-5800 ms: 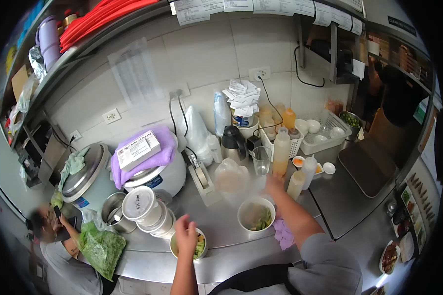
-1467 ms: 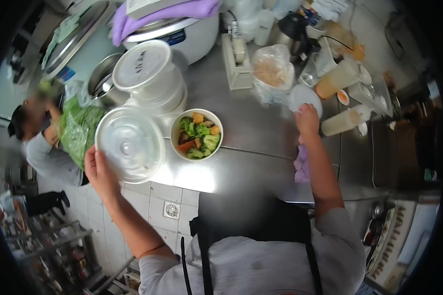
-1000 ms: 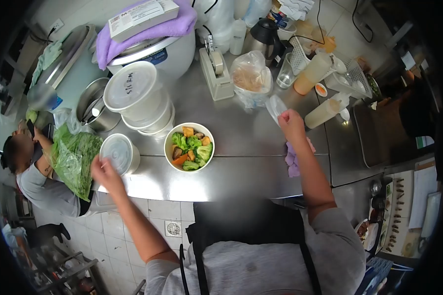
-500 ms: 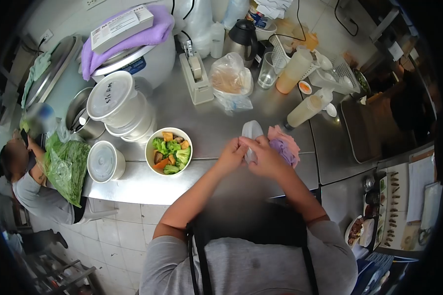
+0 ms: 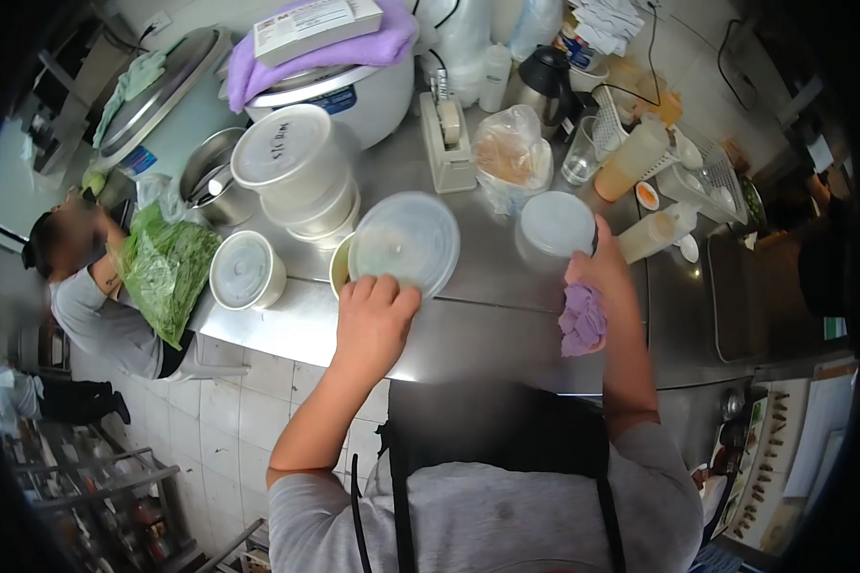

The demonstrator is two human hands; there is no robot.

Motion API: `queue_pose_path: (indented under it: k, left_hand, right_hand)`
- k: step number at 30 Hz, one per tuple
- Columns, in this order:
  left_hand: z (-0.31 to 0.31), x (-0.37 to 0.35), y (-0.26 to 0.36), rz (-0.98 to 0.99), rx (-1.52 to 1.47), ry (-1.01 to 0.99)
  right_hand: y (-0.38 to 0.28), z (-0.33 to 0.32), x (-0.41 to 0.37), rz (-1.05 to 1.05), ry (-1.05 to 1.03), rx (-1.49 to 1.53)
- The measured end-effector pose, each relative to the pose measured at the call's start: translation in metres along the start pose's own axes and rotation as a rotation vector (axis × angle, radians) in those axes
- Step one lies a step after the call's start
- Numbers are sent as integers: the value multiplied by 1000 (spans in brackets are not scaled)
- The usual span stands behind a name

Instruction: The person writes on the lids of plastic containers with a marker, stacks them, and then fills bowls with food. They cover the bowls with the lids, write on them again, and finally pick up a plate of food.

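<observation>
My left hand has its fingers curled over the near edge of a round translucent plastic lid. The lid is tilted over a round bowl, hiding nearly all of it except the left rim. On the right, my right hand grips the side of a small round tub with a pale lid, close to the steel counter. A crumpled purple cloth lies just below that hand. Left of the bowl stands a lidded white tub, with stacked larger lidded tubs behind it.
A tape dispenser, a bagged container, a glass and squeeze bottles stand at the back. Bagged greens lie at the left edge, near a seated person. A large cooker is behind the tubs.
My hands were together around a whitish object and have parted. The left now holds a lid over the bowl of vegetables; the right holds a small tub. The view has shifted left.
</observation>
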State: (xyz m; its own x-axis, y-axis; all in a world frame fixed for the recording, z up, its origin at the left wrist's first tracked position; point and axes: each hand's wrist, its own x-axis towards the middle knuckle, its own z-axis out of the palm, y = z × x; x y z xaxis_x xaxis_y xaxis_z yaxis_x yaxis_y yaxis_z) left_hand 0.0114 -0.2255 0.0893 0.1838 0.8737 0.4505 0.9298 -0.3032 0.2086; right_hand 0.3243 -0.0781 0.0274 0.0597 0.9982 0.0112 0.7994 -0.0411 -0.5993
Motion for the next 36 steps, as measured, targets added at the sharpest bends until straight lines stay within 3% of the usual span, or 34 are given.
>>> queue_pose_path:
  k: [1, 4, 5, 6, 9, 15, 17, 20, 24, 27, 31, 36]
  left_hand:
    - [9, -16, -8, -6, 97, -67]
    - [34, -48, -31, -82, 183, -162]
    - [35, -54, -35, -119, 192, -186]
    - [32, -53, -40, -160, 214, -202]
    - [32, -48, -46, -136, 92, -187]
    - [39, -41, -68, -76, -135, -122]
    - [31, -35, -74, -71, -272, -125]
    - [44, -25, -84, -349, -274, 334]
    - [96, -22, -100, -644, -666, 322]
    - [91, -32, -94, -573, -585, 163]
    - [84, -20, -97, -583, -743, -20]
    - [94, 2, -105, -508, -723, -109]
  right_hand:
    - [-4, 7, -5, -103, 123, -283]
    - [-55, 41, -18, -360, -36, 38]
    - [-77, 57, -26, -378, -201, 276]
    - [-116, 91, -41, -542, -313, 325]
    - [-161, 149, -46, -708, -201, 411]
    - [-176, 182, -30, -402, -149, 210]
    - [-177, 183, -23, -389, -147, 200]
    - [-171, 187, -22, -424, -104, 224]
    - [-169, 184, -36, -453, 16, 202]
    - [-154, 177, -41, -454, -33, 122]
    - [-155, 158, -44, -435, -284, 262]
    - [-149, 160, -39, -429, -319, 231]
